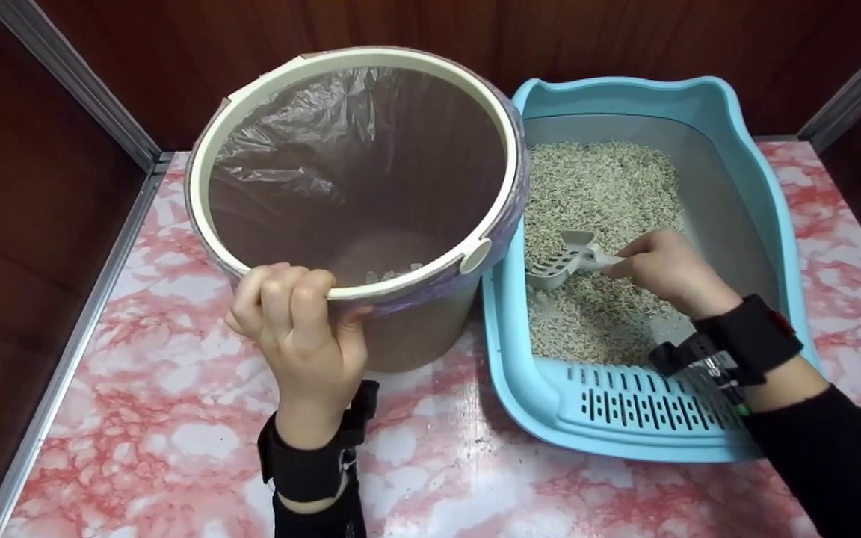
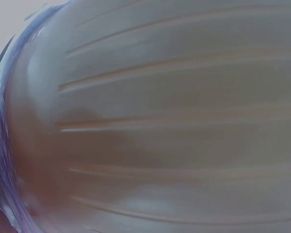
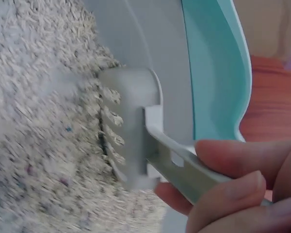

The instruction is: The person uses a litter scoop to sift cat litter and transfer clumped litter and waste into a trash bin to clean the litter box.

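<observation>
My left hand [image 1: 300, 336] grips the near side of a trash bin's cream rim [image 1: 400, 284], fingers over the top and thumb below. The bin [image 1: 415, 329] leans toward me, lined with a thin, translucent purplish bag [image 1: 288, 127]. Its ribbed wall [image 2: 184, 97] fills most of the left wrist view. My right hand [image 1: 670, 273] holds a grey slotted litter scoop [image 3: 136, 126] by its handle. That scoop is at the left side of a blue litter box [image 1: 509, 359], down at the pale granular litter [image 1: 602, 179]. In the right wrist view, litter shows through its slots.
Bin and litter box stand side by side on a red-and-white marbled surface [image 1: 206, 441]. The box has a slotted front ledge [image 1: 647, 403] and a higher back wall. Dark brown wooden panels [image 1: 438, 37] enclose the back and sides, with metal trim [image 1: 87, 314] along the left edge.
</observation>
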